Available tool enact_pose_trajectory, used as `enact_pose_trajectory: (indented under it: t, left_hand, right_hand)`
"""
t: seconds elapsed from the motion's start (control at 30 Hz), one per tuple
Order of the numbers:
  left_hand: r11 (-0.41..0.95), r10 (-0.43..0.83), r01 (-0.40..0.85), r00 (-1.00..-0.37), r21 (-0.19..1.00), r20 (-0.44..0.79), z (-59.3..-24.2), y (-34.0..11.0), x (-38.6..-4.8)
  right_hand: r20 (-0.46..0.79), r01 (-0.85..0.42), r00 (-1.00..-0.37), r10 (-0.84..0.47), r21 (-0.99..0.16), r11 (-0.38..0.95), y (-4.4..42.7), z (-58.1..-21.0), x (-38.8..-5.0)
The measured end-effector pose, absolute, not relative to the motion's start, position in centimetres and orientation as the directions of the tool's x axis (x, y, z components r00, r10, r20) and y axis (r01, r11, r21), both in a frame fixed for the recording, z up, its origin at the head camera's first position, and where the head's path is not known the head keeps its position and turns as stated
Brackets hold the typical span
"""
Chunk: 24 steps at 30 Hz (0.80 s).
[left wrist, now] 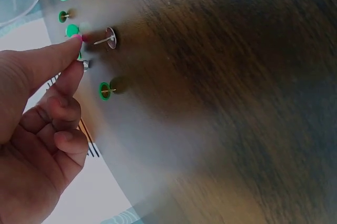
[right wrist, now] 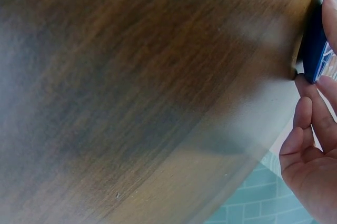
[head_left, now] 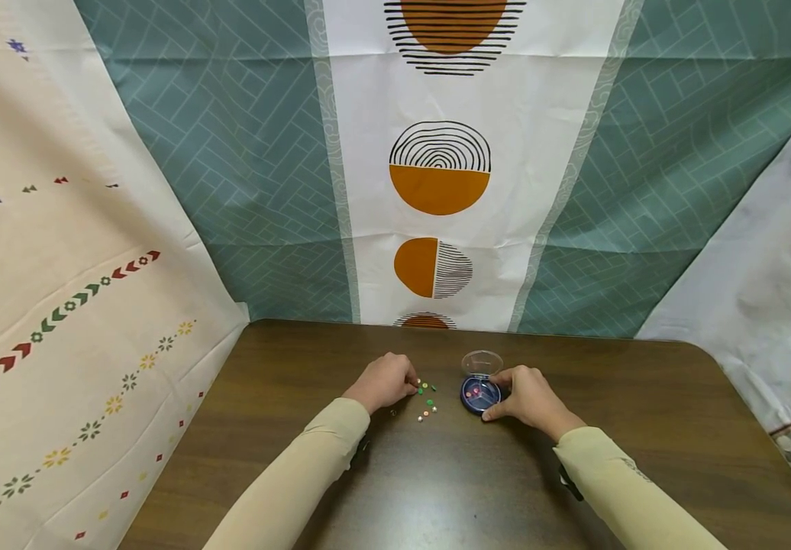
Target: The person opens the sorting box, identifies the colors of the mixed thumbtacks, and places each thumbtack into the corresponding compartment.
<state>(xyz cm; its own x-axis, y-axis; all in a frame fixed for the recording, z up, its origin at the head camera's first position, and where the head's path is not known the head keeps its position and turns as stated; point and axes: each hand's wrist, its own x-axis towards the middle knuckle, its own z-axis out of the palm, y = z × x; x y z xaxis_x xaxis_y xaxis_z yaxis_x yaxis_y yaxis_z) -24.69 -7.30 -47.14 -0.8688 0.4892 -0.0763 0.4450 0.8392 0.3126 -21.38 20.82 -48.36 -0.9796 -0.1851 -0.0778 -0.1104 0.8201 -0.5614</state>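
Observation:
My left hand (head_left: 385,382) is low over a scatter of thumbtacks, thumb and index tips close together. In the left wrist view a silver tack (left wrist: 86,65) and a bit of pink (left wrist: 81,38) show right at those fingertips; whether anything is pinched I cannot tell. Beside them a silver tack (left wrist: 111,38) and a green tack (left wrist: 105,91) lie with their pins showing. My right hand (head_left: 529,397) grips the rim of a small round blue case (head_left: 469,406) between thumb and fingers. Its clear lid (head_left: 482,361) stands open at the back, and a few pinkish tacks (head_left: 476,391) lie inside.
The brown wooden table (head_left: 643,428) carries more loose tacks, such as a green one (head_left: 430,402) and an orange-pink one (head_left: 426,413), between the left hand and the case. Behind the table hangs a patterned cloth (head_left: 285,191). Another embroidered cloth (head_left: 59,252) drapes at the left.

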Motion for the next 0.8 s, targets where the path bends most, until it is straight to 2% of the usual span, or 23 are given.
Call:
enact_pose_trajectory:
  t: [0.53,0.8]
  left_hand:
    - [0.848,0.476,0.429,-0.875,0.313,-0.091,-47.23,-7.50,-24.57]
    - [0.837,0.483,0.411,-0.866,0.361,-0.133,-47.08,-7.90,-24.36]
  right_hand:
    - [-0.097,-0.093,-0.980,-0.176,-0.557,0.825,20.85,-48.35,-21.40]
    - [-0.082,-0.110,-0.979,-0.186,-0.555,0.825,20.88,-48.39,-21.41]
